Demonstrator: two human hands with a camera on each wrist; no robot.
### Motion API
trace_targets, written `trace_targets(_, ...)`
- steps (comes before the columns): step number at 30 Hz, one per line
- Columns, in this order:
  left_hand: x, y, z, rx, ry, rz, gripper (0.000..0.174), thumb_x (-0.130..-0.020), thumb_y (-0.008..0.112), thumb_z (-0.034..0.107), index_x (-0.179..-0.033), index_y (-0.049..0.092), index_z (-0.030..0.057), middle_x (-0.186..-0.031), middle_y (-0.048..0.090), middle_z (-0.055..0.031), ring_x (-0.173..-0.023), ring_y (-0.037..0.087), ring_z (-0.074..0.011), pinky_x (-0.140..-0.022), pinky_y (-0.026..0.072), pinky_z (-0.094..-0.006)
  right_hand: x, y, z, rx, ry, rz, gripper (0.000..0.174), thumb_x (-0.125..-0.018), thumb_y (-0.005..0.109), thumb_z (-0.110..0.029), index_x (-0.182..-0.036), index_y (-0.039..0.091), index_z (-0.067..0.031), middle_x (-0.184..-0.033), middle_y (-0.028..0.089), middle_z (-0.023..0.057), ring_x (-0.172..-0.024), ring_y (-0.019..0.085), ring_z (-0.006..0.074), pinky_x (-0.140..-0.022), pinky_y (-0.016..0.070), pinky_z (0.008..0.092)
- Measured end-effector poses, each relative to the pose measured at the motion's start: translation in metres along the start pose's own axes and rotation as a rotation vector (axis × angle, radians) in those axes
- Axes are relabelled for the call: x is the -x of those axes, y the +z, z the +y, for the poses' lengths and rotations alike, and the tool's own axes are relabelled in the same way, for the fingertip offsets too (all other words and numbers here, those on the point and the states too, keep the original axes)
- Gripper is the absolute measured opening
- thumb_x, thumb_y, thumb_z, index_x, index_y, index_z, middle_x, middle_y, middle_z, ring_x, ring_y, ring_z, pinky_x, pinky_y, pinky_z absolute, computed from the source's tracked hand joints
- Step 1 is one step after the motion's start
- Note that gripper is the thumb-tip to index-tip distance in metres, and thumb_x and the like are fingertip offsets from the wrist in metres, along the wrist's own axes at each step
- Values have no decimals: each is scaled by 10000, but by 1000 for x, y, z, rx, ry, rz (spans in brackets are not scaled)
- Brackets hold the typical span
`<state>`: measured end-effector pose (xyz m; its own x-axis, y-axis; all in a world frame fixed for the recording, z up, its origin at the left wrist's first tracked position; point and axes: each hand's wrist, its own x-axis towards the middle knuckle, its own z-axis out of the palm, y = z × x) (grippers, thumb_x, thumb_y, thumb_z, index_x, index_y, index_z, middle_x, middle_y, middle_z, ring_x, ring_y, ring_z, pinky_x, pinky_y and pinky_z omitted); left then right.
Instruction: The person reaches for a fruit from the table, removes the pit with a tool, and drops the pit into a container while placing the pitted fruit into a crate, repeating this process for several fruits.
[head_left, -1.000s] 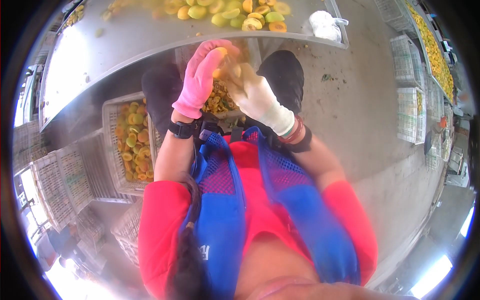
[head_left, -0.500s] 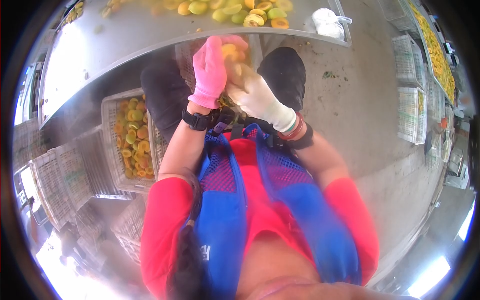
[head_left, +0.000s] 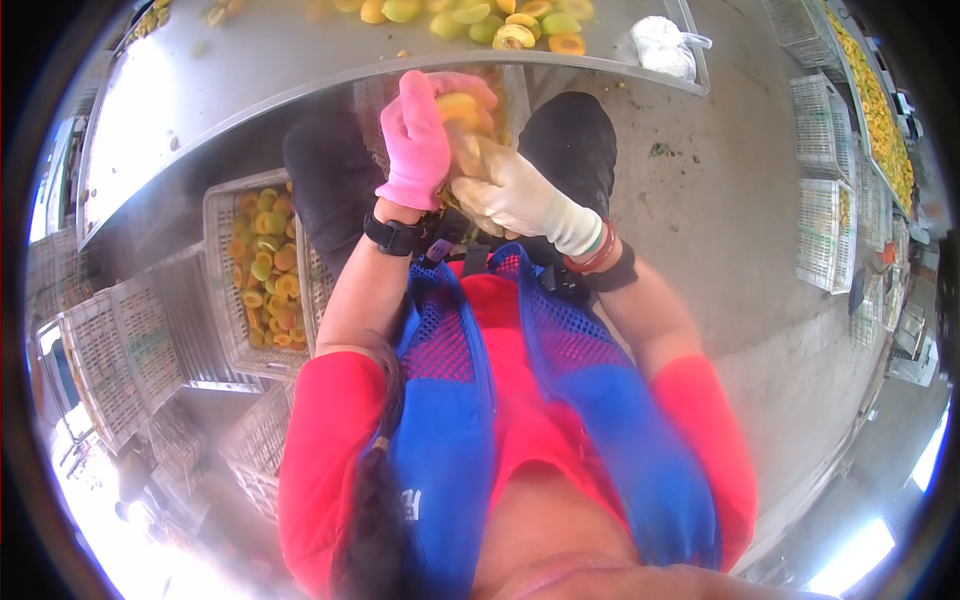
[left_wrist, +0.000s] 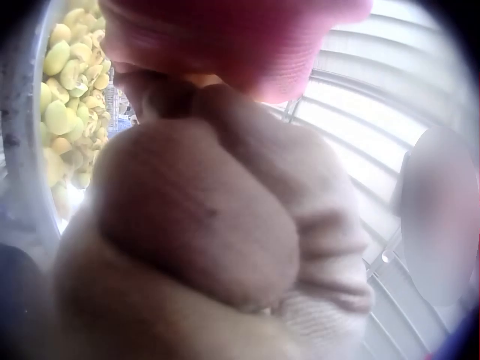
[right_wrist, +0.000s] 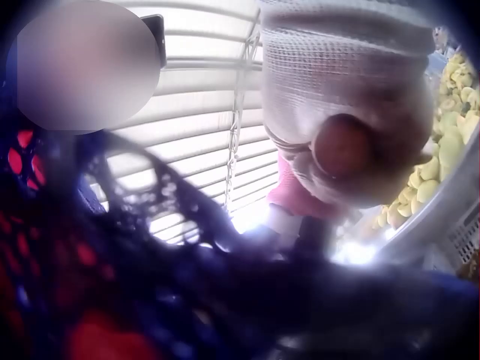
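Observation:
My left hand, in a pink glove, holds a yellow-orange apricot above my lap, its fingers wrapped around the far side. Close against it, my right hand in a white glove is curled into a fist. From that fist a round brown handle end pokes out in the right wrist view; the tool's working end is hidden between the hands. The left wrist view shows the white-gloved thumb large in front, below the pink glove. Both hands are just short of the metal table's near edge.
Apricot halves lie on the metal table, beside a knotted white plastic bag. A crate of halves stands left of my knee. Other crates are stacked at the left, and more at the right.
My left hand has turned and shifted slightly right, its fingers now further round the apricot. The right hand stays beside it, its fist turned a little and slightly lower.

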<state>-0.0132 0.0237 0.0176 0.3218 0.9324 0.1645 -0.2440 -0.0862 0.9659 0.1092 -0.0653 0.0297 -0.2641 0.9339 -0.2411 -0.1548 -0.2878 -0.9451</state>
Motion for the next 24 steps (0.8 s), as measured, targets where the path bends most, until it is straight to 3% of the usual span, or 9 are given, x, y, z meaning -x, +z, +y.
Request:
trace_targets(9, -9, -23, -2, -4, -80, -416, 665, -1048, 342, 530, -959, 681, -35, -854, 701, -134, -711, 661, -183, -648, 532, -286, -1, -2, 4, -72, 142, -238, 223, -947, 553, -165, -1152, 525, -83, -667, 533, -13, -455, 475, 79, -409, 374, 250)
trace_targets(12, -7, -29, 9, -117, 72, -232, 485, -1048, 429, 390, -949, 663, -23, -887, 718, -137, -714, 686, -172, -680, 549, -276, -3, 5, 0, -113, 178, -194, 131, -928, 553, -168, -978, 511, -54, -640, 483, -13, -431, 429, 68, -395, 354, 234)
trace_targets(13, -16, -48, -2, -422, 161, -92, 518, -1053, 401, 411, -975, 672, -23, -887, 719, -132, -705, 691, -171, -653, 545, -263, -5, 6, 6, -111, 172, -197, 131, -928, 553, -168, -978, 511, -54, -640, 483, -13, -431, 429, 68, -395, 354, 234)
trace_targets(14, -12, -50, 27, -87, -104, 36, 561, -1056, 374, 440, -996, 676, -28, -893, 720, -129, -712, 694, -179, -632, 542, -263, -5, 8, 10, -44, 142, -150, 116, -926, 552, -155, -972, 511, -57, -652, 493, -9, -428, 428, 70, -398, 356, 237)
trace_targets(17, -10, -108, 52, -375, -107, 402, 504, -1048, 423, 413, -1043, 682, -19, -947, 724, -133, -762, 697, -178, -620, 523, -263, -3, 6, 13, -20, 138, -78, 119, -926, 565, -126, -1007, 524, -51, -681, 509, -10, -451, 432, 60, -418, 363, 239)
trace_targets(18, -3, -128, 64, -699, -118, 491, 457, -1040, 463, 378, -1096, 678, -22, -985, 731, -130, -810, 706, -178, -671, 540, -277, -3, 4, 19, 33, 143, -20, 175, -930, 577, -128, -1072, 529, -37, -698, 513, -11, -486, 442, 58, -438, 368, 250)
trace_targets(20, 6, -168, 88, -1464, -323, 492, 479, -993, 497, 462, -1184, 678, 62, -1129, 706, -164, -1077, 664, -322, -964, 488, -392, -6, 1, 32, 50, 154, 61, 186, -935, 595, -123, -1083, 539, -25, -711, 507, -16, -519, 448, 53, -461, 369, 263)
trace_targets(22, 17, -217, 79, -1638, -560, 502, 506, -973, 502, 499, -1268, 644, 113, -1254, 647, -174, -1190, 589, -369, -1037, 438, -426, -8, 1, 34, 26, 146, 63, 180, -937, 601, -114, -1087, 540, -34, -718, 510, -22, -519, 452, 50, -458, 370, 250)
trace_targets(24, 12, -224, 64, -1614, -423, 520, 513, -971, 507, 495, -1310, 612, 125, -1304, 613, -174, -1212, 575, -356, -1038, 442, -427, -14, 0, 37, 11, 160, 49, 171, -937, 606, -113, -1079, 542, -43, -711, 512, -28, -519, 459, 52, -453, 372, 245)
